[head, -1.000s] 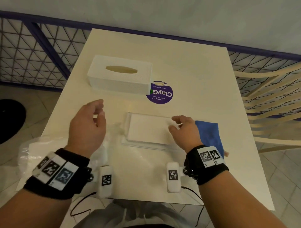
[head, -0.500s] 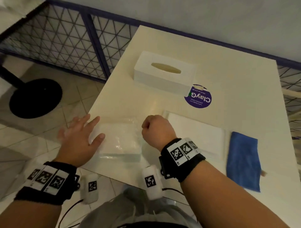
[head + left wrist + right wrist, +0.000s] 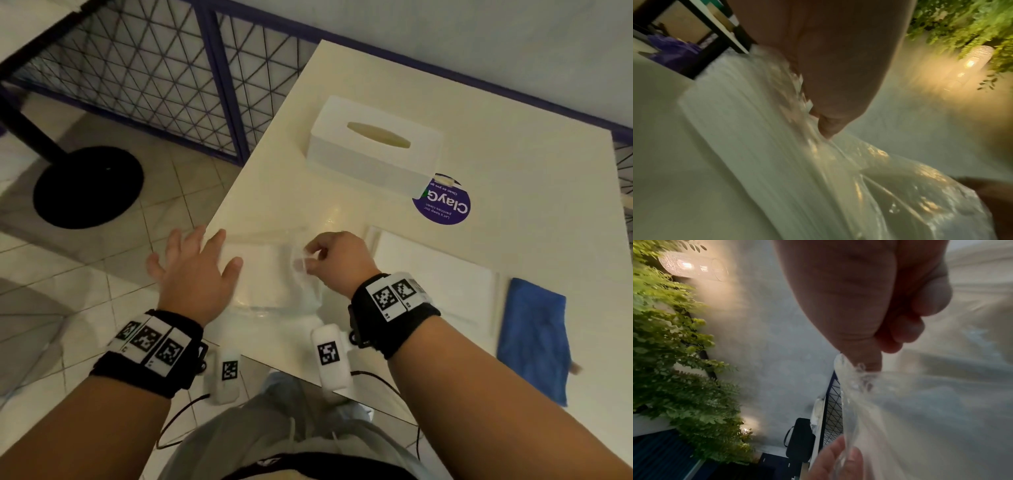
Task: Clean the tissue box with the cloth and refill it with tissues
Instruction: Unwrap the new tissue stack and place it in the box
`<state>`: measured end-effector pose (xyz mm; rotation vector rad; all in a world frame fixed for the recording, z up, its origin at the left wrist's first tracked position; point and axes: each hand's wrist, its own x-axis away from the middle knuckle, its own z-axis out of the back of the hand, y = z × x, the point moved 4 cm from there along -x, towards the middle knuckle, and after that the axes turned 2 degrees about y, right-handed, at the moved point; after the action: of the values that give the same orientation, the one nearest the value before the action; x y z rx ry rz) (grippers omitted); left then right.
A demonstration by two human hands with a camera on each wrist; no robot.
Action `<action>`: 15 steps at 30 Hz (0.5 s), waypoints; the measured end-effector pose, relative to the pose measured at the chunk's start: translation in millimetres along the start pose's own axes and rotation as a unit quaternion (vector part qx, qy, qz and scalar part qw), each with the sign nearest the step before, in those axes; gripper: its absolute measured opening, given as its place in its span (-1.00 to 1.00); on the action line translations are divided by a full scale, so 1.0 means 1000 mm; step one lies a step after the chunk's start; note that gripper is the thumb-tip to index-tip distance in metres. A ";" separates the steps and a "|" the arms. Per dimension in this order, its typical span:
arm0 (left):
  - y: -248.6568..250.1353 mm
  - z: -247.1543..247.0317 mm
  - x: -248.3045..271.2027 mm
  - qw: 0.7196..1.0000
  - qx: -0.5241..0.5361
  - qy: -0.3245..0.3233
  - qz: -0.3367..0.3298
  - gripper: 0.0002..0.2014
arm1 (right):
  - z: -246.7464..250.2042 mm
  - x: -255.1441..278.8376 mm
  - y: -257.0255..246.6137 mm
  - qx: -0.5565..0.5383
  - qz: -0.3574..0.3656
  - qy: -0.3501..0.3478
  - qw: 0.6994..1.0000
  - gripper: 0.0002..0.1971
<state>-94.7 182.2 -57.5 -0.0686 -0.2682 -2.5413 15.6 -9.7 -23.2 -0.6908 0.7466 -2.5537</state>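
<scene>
A white tissue box point(image 3: 373, 147) with an oval slot stands at the far side of the cream table point(image 3: 513, 192). At the near left corner lies a pack of white tissues in clear plastic wrap point(image 3: 270, 274). My left hand point(image 3: 195, 267) lies flat with spread fingers on the pack's left end, its thumb point(image 3: 828, 128) on the wrap point(image 3: 890, 186). My right hand point(image 3: 329, 257) pinches the loose clear wrap point(image 3: 855, 386) at the pack's right end. A flat white tray or lid point(image 3: 438, 277) lies to the right, with a blue cloth point(image 3: 534, 339) beside it.
A round purple sticker point(image 3: 445, 205) sits on the table by the tissue box. Left of the table are a purple mesh fence point(image 3: 154, 75), tiled floor and a black round table base point(image 3: 85, 188). The table's near edge is just below my wrists.
My view swung left. The right hand crossed from the flat tray to the tissue pack and now pinches its wrap, slightly raised. The left hand settled flat on the pack.
</scene>
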 end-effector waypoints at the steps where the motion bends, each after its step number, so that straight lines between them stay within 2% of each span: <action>1: 0.003 0.000 0.000 1.000 -0.004 0.004 -0.007 -0.45 | -0.002 -0.001 -0.005 0.029 0.025 -0.006 0.999 -0.80; 3: 0.011 0.002 0.001 1.000 -0.006 0.007 -0.023 -0.44 | -0.005 -0.005 -0.009 0.077 0.048 -0.019 0.996 -0.76; 7: 0.027 0.004 0.005 0.997 0.015 0.007 -0.079 -0.41 | -0.010 -0.013 -0.012 0.125 0.039 -0.072 0.989 -0.58; 11: 0.035 -0.005 0.010 0.993 0.037 -0.019 -0.113 -0.39 | -0.016 -0.017 -0.015 0.233 0.032 -0.110 0.966 -0.71; 15: 0.034 -0.014 0.012 0.993 0.034 -0.025 -0.106 -0.38 | -0.018 -0.018 -0.017 0.268 0.028 -0.118 0.956 -0.69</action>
<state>-86.2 145.2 -64.3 -0.0823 -0.4004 -2.7415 16.5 19.0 -32.8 -0.7498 -0.0141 -2.3984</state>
